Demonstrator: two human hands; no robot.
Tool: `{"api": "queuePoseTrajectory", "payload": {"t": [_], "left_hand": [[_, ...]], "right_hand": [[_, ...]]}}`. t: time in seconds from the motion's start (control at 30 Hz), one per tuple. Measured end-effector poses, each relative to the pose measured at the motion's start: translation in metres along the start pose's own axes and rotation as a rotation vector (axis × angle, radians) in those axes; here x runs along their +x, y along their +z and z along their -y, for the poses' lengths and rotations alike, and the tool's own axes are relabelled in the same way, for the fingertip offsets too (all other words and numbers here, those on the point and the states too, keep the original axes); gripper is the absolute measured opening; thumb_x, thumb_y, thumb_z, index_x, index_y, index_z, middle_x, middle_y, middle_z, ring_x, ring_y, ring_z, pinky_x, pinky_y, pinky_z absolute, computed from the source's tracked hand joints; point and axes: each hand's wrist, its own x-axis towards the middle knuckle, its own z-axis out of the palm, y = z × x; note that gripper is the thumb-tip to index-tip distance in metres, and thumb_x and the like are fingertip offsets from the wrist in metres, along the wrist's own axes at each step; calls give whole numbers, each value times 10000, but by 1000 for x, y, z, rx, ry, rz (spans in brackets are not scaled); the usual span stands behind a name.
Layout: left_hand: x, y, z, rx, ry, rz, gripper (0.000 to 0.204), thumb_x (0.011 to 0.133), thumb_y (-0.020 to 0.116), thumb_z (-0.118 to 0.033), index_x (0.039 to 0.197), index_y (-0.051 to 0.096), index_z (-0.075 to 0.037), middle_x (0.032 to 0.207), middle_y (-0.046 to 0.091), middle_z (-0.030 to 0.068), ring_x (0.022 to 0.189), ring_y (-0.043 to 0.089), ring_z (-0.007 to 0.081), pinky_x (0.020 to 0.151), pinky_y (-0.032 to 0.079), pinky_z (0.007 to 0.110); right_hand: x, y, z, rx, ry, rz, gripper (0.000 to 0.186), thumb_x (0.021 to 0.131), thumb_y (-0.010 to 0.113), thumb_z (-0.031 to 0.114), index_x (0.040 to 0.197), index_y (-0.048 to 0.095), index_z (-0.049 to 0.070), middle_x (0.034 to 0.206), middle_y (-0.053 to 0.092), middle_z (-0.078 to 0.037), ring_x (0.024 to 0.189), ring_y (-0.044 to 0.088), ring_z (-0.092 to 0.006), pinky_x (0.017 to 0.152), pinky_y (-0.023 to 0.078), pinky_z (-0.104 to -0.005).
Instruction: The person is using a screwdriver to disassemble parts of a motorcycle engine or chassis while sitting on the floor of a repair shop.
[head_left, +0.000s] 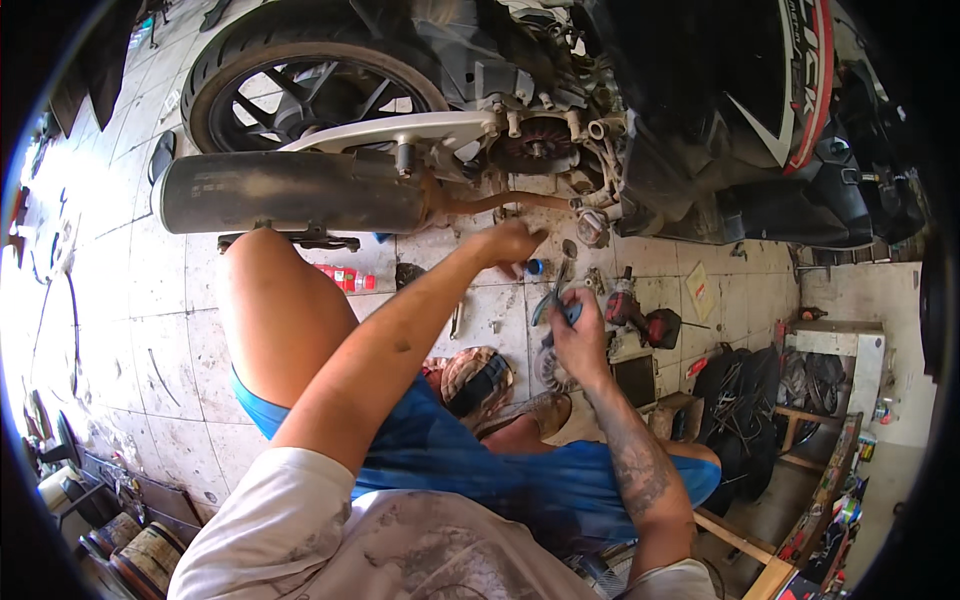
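Note:
My left hand (pixel 508 246) reaches over the floor just below the scooter's exhaust pipe (pixel 500 203). Its fingers are bent and smeared, so whether anything is in them is not plain. A small blue cap-like piece (pixel 535 267) shows right beside those fingertips. My right hand (pixel 580 335) is closed round a teal-handled tool (pixel 571 313), whose kind is not clear. Grey and dark parts extend upward from this grip. Above both hands, the scooter's engine (pixel 537 142) is opened, with a finned round part showing inside.
A muffler (pixel 290 192) and rear wheel (pixel 315 95) stand at the upper left. On the tiled floor lie a red-labelled bottle (pixel 347 277), a red and black power drill (pixel 627 305), a wrench (pixel 457 320) and a yellow sheet (pixel 699 290). A wooden frame (pixel 835 350) stands to the right.

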Motion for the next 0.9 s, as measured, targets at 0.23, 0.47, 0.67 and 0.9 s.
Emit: {"api": "queuePoseTrajectory", "payload": {"t": [0.23,0.47,0.67,0.9], "left_hand": [[11,-8,-47,-1069,191,-417,340,875,571,17,1203,484,51,1039,621,180,842,669,270,662,591,371],[33,-26,-29,-1082,354,-412,217,911,516,20,1107,547,105,1003,648,164,812,672,267,718,609,358],[27,-35,-39,-972,315,-453,227,924,556,-67,1090,585,85,953,692,147,795,688,211,650,577,306],[19,-40,-43,-1117,235,-422,203,916,582,-89,1054,606,57,915,696,133,747,682,191,612,566,303]], "right_hand": [[36,12,-19,41,-289,-198,394,869,598,55,1248,525,-22,1098,613,-220,989,609,-279,866,461,-324],[59,11,6,99,-135,-78,400,940,543,138,1288,494,-53,1090,610,-140,916,563,-167,812,461,-294],[68,18,5,91,-99,-87,412,950,535,152,1308,478,-43,1185,596,-179,1052,567,-203,896,449,-307],[69,27,14,-284,-233,-186,428,937,576,182,1295,498,-38,1082,642,-144,974,586,-177,859,454,-305]]}}
